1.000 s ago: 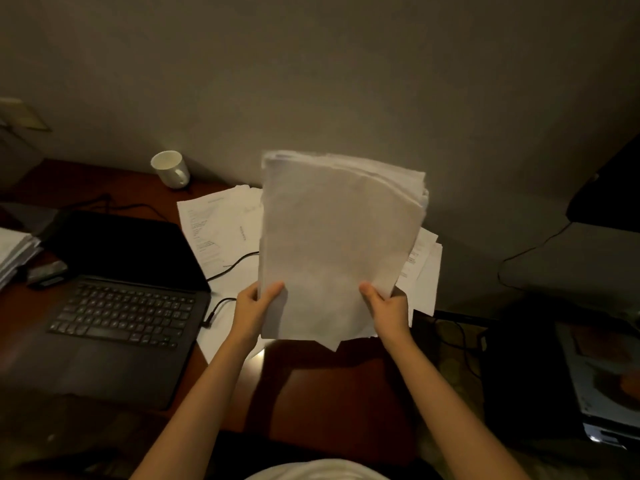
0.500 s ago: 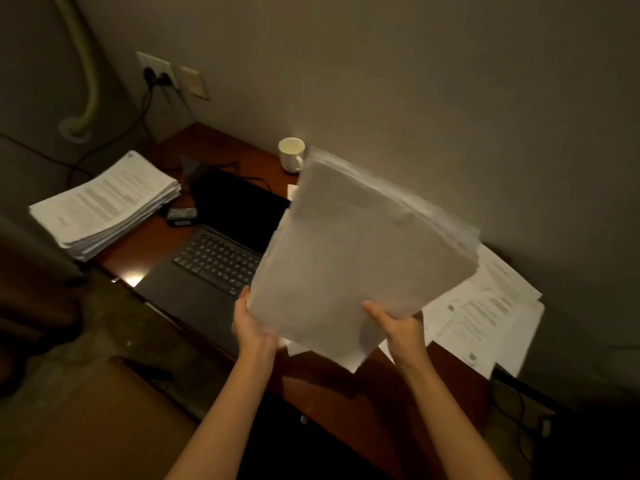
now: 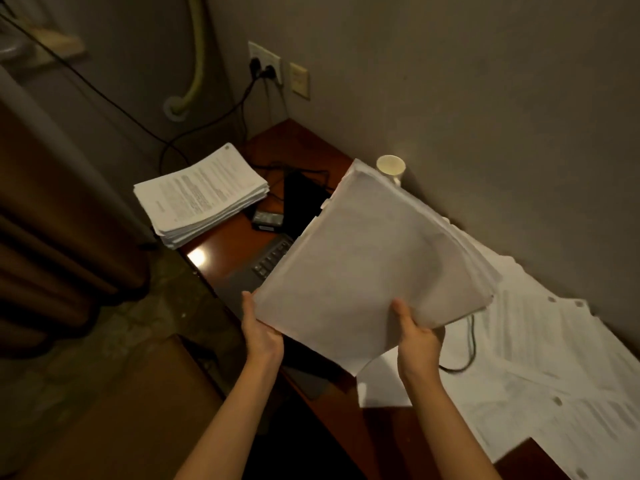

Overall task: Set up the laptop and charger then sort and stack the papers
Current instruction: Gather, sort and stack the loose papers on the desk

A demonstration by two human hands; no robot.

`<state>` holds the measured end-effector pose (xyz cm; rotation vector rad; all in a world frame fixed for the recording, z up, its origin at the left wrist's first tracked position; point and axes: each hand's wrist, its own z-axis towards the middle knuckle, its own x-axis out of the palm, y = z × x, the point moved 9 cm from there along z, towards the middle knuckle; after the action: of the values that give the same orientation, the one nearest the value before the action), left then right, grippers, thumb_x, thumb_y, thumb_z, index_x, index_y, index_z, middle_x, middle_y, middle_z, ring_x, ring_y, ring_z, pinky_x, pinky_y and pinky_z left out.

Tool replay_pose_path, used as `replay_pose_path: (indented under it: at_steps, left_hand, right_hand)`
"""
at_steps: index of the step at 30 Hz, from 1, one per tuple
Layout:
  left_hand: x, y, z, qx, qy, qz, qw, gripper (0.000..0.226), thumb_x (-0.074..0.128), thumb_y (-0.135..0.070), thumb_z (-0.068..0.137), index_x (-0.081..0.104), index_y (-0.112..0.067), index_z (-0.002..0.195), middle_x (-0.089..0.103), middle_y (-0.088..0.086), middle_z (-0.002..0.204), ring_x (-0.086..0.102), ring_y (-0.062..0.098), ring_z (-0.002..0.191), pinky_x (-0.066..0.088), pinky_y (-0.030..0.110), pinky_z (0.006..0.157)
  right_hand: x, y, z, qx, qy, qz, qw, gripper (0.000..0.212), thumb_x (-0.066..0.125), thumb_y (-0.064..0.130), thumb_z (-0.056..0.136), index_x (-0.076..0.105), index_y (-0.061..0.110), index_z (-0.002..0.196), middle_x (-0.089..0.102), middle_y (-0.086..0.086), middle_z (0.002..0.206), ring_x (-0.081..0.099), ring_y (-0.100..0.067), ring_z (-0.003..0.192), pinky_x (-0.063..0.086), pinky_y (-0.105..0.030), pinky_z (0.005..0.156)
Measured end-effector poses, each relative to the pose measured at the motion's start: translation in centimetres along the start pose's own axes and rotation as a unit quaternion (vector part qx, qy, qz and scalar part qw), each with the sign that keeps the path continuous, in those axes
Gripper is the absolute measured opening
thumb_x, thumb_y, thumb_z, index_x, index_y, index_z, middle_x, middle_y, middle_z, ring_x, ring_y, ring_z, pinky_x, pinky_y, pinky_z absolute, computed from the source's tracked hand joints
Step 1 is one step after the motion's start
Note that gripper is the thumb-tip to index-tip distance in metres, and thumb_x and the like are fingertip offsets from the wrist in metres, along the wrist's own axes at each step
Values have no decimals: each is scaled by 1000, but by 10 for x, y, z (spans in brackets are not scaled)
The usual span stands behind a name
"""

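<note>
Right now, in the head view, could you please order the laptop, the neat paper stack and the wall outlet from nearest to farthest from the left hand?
From the left hand:
1. Laptop, just beyond it.
2. Neat paper stack, at the desk's far-left end.
3. Wall outlet, up on the wall.

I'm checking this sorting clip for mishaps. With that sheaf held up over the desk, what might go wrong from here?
1. The held sheaf is fanned at its far edge, and the left hand and right hand grip only its near edge, so sheets may slide out.
2. It hangs over the laptop close to the white cup; a swing toward the stacked papers might tip the cup.
</note>
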<state>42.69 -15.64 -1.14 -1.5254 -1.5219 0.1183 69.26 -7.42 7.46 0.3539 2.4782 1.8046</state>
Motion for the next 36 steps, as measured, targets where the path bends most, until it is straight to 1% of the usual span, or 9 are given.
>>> replay_pose_path:
  at_steps: [3,6,10,14,20,23,27,31,36]
  left_hand:
    - [5,-21,32,2,19,29,999,77,81,-45,64,54,-10,127,61,12,124,58,27,114,47,44,99]
    - [7,-47,72,22,26,60,998,37,67,-17,82,57,-15,118,60,7,124,55,27,120,44,42,103]
    - [8,-99,120,58,35,112,991,86,89,-44,53,54,-12,125,67,0,119,64,13,107,53,25,88]
    - [4,-137,162,79,21,129,988,37,64,-15,85,55,-14,121,67,-2,116,64,13,107,53,21,83]
    - [-13,-197,241,149,-94,223,959,39,64,-6,88,54,-9,126,63,4,121,62,20,109,51,29,88]
    - [-6,-223,285,153,-115,283,940,38,64,-4,88,54,-4,125,60,7,122,59,21,108,47,31,90]
    - [3,-245,337,137,-131,388,902,38,66,-8,87,57,0,123,62,13,121,59,25,105,46,32,87]
    - [-1,-244,363,109,-150,467,864,39,67,-12,87,58,-1,123,62,16,122,59,32,110,47,35,90]
    - [-20,-239,369,65,-206,459,862,42,73,-16,83,59,-2,119,63,13,121,60,31,110,50,39,91]
  right_hand:
    - [57,0,19,9,-14,9,1000,40,69,14,85,50,8,119,58,4,100,55,-15,96,43,-27,89]
    - [131,-2,34,27,9,17,999,50,68,15,85,47,6,129,56,0,111,53,-16,103,42,-28,93]
    - [228,-12,50,63,58,9,996,41,69,8,83,54,4,121,61,-3,107,60,-12,90,51,-22,80]
    - [314,-30,65,113,85,24,990,21,66,4,85,56,11,102,62,5,90,60,-4,76,50,-10,55]
    - [420,-78,88,194,96,27,976,35,64,5,88,55,-1,121,62,-8,112,60,-21,97,50,-28,83]
    - [456,-102,101,231,107,13,967,33,64,6,88,56,0,120,60,-5,109,58,-19,93,46,-26,85]
    - [485,-136,129,279,125,-42,951,42,65,4,87,52,-1,126,58,-10,124,57,-28,111,47,-38,98]
    - [489,-163,150,303,155,-147,929,39,61,2,87,49,-2,124,58,-16,123,58,-34,112,48,-44,96]
    - [488,-185,157,311,178,-158,920,28,55,4,91,48,2,118,57,-13,116,57,-28,101,51,-43,89]
